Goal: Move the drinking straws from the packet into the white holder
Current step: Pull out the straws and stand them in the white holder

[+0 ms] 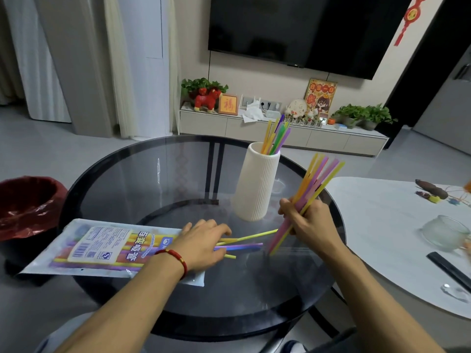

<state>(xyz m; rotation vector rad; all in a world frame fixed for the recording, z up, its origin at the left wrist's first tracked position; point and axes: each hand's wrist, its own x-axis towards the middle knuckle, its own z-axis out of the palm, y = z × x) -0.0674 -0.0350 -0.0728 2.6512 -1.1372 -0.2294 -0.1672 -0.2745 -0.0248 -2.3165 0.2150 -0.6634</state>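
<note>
Right hand: your right hand [309, 220] is closed in a fist around a bundle of straws [312, 189], yellow, orange, pink and purple; they fan up and away from your knuckles, and their lower ends slant down below your palm to the glass table [142, 179].
Left hand: your left hand [204, 242] lies flat, palm down, fingers loosely spread, on the open end of the packet [102, 248]; whether it pinches anything, I cannot tell.
Loose straws: a few loose straws [244, 240], yellow and purple, poke out from under your left fingertips toward your right hand, lying on the glass.
Packet: it stretches away from your left wrist to your left, flat on the table, coloured straws showing through the film.
Holder: the white holder [257, 184] stands upright just beyond your right hand, a little to its left, with straws in the holder [276, 135] leaning out of its mouth.
Wrist: a red bracelet [177, 258] circles your left wrist.
</note>
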